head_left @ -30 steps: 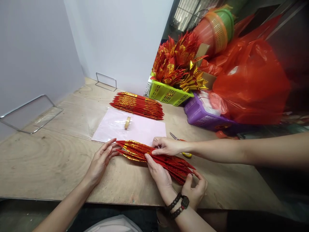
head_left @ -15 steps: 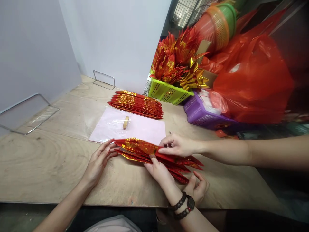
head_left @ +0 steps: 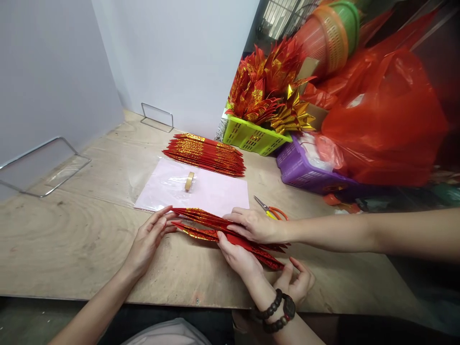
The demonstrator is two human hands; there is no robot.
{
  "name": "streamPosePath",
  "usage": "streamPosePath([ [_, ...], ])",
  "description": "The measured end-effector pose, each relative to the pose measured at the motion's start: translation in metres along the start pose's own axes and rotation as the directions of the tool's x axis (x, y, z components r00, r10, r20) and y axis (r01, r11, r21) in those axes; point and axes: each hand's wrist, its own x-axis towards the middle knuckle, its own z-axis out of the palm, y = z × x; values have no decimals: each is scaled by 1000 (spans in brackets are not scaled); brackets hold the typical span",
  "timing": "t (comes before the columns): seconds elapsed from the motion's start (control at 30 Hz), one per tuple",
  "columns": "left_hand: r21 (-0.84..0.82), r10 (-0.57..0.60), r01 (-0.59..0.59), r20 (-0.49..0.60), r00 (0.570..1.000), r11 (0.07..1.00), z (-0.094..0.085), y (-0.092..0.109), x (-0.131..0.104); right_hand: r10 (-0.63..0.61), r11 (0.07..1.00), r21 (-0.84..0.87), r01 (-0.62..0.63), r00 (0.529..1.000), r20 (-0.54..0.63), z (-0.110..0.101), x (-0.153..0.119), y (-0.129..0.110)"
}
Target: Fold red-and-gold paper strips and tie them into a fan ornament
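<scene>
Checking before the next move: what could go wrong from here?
The folded red-and-gold papers are splayed, so they might slip or crease. The co-worker's braceleted arm crosses the right arm and could bump the right hand. The scissors lie beside the co-worker's other forearm, which might brush them.

Pale walls (head_left: 172,57) — lt. wood tabletop (head_left: 82,239) — barred window (head_left: 276,20), upper rt.

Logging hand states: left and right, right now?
Left hand: open, fingers touching the left tips of folded red-and-gold paper.
Right hand: open, fingers at its right tips, partly behind a co-worker's forearm.
</scene>
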Motion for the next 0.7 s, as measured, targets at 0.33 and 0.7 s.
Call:
streamPosePath([
  [0.33, 37, 21, -20, -23, 1000, 999, 0, -1, -1, -21, 983, 183, 16, 999, 27, 12, 1, 8],
  [0.7, 36, 22, -22, -11, 1000, 999, -3, -1, -1, -17, 855, 518, 40, 999, -48, -44, -10, -3],
])
